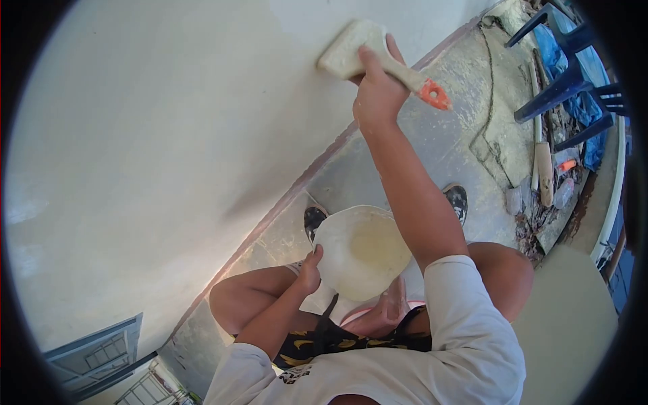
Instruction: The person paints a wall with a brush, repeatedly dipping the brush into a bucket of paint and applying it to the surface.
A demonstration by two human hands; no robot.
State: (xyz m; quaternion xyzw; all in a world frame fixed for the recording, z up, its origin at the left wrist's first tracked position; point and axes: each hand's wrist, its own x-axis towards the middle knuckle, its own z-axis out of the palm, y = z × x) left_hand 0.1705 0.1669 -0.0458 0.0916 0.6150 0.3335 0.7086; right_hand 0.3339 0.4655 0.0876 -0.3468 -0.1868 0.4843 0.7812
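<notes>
My right hand (383,88) is wrapped round a wide paintbrush (364,50), its body coated in white and its handle end orange with a hole. The brush's broad end lies against, or very close to, the white wall (169,135). Lower down, my left hand (310,271) grips the rim of a round white bucket (337,260) between my knees. Pale, yellowish-white liquid shows inside it. Whether the bucket rests on something is hidden.
A pink plastic stool (385,312) is beneath me. A reddish strip (283,202) runs along the wall's foot. Right of the cracked concrete floor (466,128) are a dark blue plastic chair (563,84), blue sheeting (590,108) and scattered debris. A window (98,354) is at lower left.
</notes>
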